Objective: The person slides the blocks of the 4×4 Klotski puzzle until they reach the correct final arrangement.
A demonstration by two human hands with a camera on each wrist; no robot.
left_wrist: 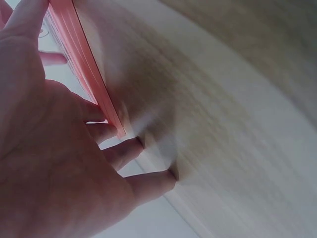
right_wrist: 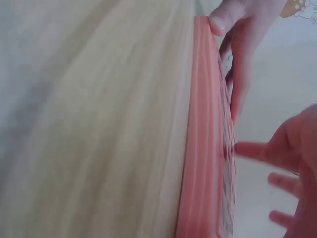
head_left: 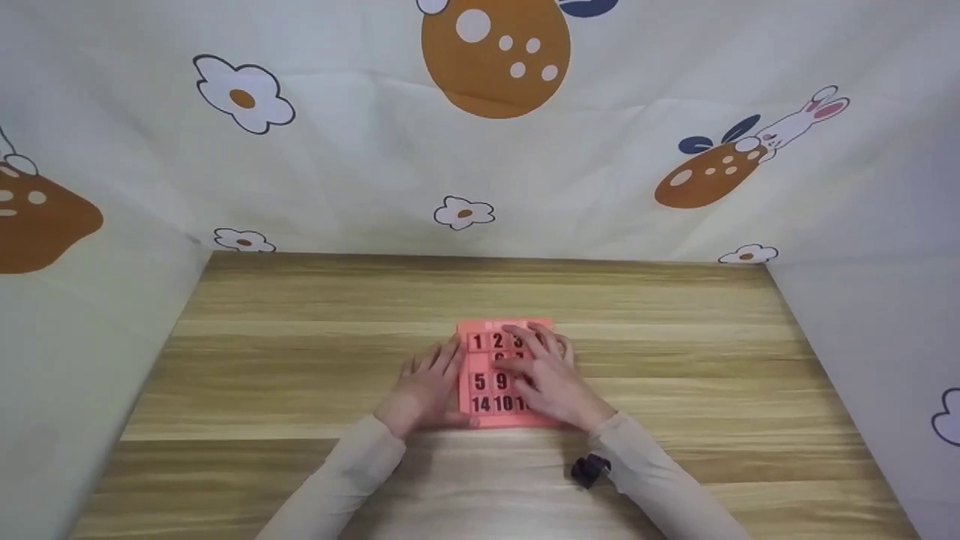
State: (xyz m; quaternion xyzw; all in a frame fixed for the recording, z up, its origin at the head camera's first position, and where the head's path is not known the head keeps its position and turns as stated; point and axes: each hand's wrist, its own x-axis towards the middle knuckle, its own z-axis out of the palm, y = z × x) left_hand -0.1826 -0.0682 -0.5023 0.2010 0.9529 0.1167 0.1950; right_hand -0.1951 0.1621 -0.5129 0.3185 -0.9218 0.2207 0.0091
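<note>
A pink number slide puzzle (head_left: 463,386) lies flat on the table, its black-numbered tiles in rows. In the second row, the leftmost slot has no tile. At the puzzle's left side, my left hand (head_left: 426,390) steadies it, thumb at the near-left corner and fingers along the left edge. The left wrist view shows two fingertips (left_wrist: 171,174) down on the wood beside the pink edge. Over the right half is my right hand (head_left: 555,382), fingers spread. Its index fingertip touches the tiles by the vacant slot, and the hand hides several right-hand numbers.
The wood-grain table (head_left: 300,337) extends around the puzzle. A small black object (head_left: 590,471) is beside the right sleeve. Pale printed cloth (head_left: 352,165) with flowers, orange shapes and a rabbit hangs behind the table and along both sides.
</note>
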